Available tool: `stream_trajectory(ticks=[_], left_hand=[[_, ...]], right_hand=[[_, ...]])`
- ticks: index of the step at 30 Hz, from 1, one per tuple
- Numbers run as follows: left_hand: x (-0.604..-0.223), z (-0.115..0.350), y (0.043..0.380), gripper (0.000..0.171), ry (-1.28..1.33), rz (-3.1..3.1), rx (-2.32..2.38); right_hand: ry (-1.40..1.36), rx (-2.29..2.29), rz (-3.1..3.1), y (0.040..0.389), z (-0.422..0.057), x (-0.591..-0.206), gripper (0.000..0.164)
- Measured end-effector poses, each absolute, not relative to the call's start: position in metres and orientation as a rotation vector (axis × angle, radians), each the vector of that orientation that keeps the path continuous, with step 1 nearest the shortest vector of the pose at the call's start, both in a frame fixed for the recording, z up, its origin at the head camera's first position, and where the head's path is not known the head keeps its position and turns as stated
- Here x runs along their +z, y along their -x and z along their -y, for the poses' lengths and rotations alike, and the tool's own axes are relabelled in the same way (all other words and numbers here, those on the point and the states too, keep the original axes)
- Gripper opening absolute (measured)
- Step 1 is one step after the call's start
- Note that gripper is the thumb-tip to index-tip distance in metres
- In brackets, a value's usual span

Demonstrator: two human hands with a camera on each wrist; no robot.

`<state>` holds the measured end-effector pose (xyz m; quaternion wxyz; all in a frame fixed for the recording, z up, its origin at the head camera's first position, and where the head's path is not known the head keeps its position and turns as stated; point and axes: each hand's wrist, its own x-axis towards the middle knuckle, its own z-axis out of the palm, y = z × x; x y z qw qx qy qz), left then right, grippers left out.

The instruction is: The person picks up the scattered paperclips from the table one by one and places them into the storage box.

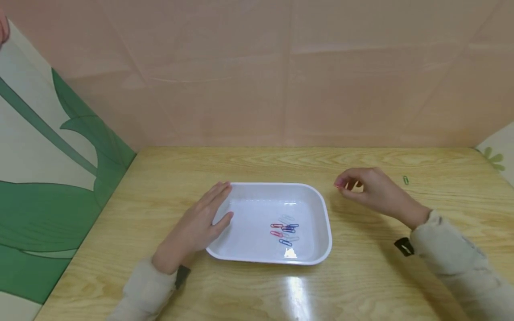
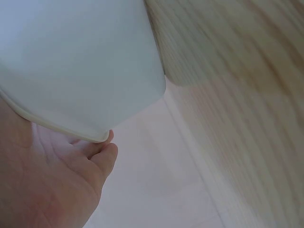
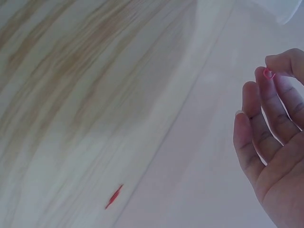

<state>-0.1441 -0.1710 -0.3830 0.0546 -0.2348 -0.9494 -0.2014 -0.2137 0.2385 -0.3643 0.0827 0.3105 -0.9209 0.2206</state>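
A white tray stands on the table with several coloured paper clips in a loose pile right of its middle. My left hand rests on the tray's left rim, fingers extended at the far corner and thumb reaching over the edge. The left wrist view shows the palm against the outside of the rim. Beyond the tray's right side, my right hand pinches a pinkish-red paper clip between thumb and fingertips, above the table. Its other fingers are loosely bent, and most of the clip is hidden.
A green paper clip lies on the wood-grain table, right of the right hand. In the right wrist view a thin red piece lies near the table edge. A pinkish covering hangs behind; a leaf-patterned cloth is at left.
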Motion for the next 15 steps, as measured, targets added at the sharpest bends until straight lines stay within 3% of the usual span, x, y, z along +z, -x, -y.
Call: stream_trajectory(ticks=[15], left_hand=[[-0.384,0.17,0.146,0.064,0.722,2.876,-0.612]], right_hand=[[-1.031,0.756,2.657,0.193,-0.198,-0.347,0.015]])
